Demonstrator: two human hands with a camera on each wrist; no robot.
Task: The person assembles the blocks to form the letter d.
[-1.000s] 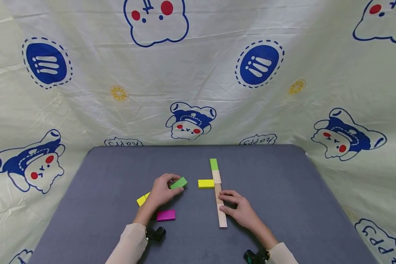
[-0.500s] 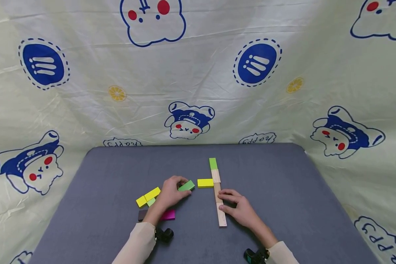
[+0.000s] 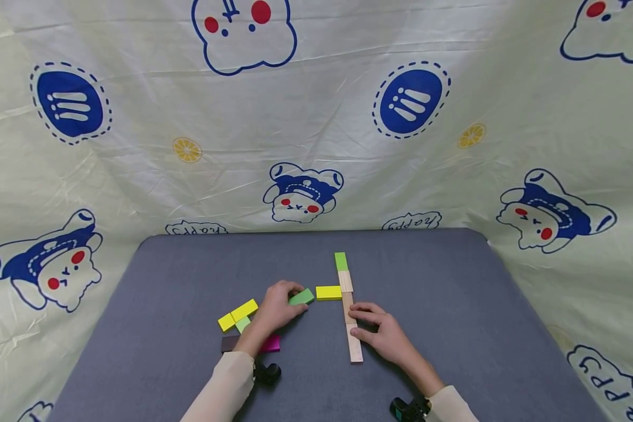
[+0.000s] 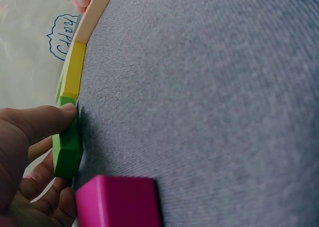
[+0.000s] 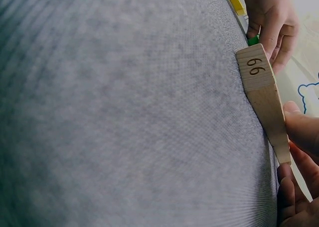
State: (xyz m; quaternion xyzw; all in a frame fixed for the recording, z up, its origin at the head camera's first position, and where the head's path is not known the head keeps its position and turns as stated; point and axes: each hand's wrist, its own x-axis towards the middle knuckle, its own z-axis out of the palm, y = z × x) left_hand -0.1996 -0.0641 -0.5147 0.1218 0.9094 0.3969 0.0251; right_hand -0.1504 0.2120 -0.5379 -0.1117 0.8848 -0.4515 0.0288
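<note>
My left hand (image 3: 276, 309) pinches a green wooden block (image 3: 302, 297) between thumb and fingers, low at the table. The block's right end lies just left of a yellow block (image 3: 329, 293), and in the left wrist view the two ends look close to touching. That yellow block juts leftward from a straight column made of plain wooden blocks (image 3: 354, 344) with a light green block (image 3: 340, 261) at its far end. Thumb and fingers of my right hand (image 3: 387, 338) rest against the column's right side. In the right wrist view, the nearest plain block (image 5: 259, 82) bears the number 66.
Left of my left forearm lie two yellow blocks (image 3: 244, 309) end to end, a light green block (image 3: 242, 324) and a dark block (image 3: 229, 343). A magenta block (image 3: 271, 343) is partly behind the wrist. A patterned cloth (image 3: 316, 117) hangs behind the grey table (image 3: 427, 264).
My left hand has carried the green block to the right, up beside the yellow block, slowing in the last half second. The right hand stays at the column.
</note>
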